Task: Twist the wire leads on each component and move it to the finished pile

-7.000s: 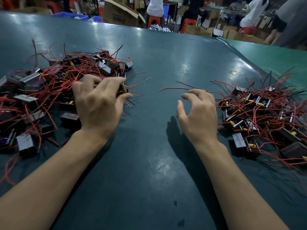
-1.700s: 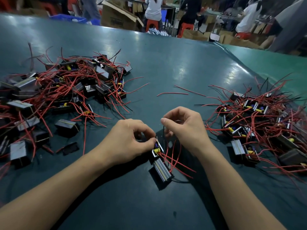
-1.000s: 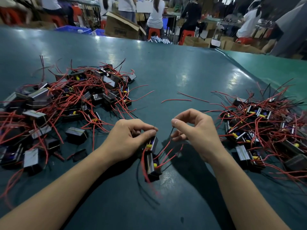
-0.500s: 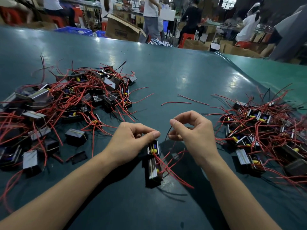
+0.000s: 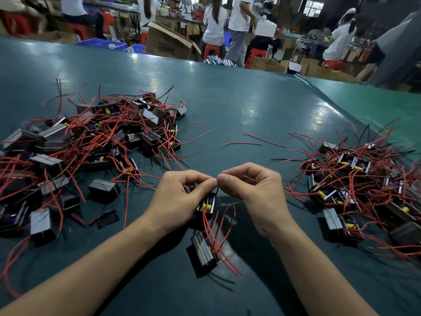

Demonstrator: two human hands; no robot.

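1. Black lead (image 5: 217, 190) is pinched between my left hand (image 5: 180, 199) and right hand (image 5: 257, 197), fingertips together.
2. Its component (image 5: 206, 204) hangs under my left fingers, above the table (image 5: 239, 106) near its front edge.

Two bare forearms, no sleeves in view, hands (image 5: 182, 199) ungloved, short plain fingernails, no rings

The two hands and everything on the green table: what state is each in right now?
Left hand: grip on the held component, lifted off the table.
Right hand: pinching a black lead.
Held component: raised, red leads hanging loose.
Component below: lying on the table.
Left pile: heaped, wires tangled.
Right pile: heaped, wires tangled.
Loose red wires: lying free on the table.
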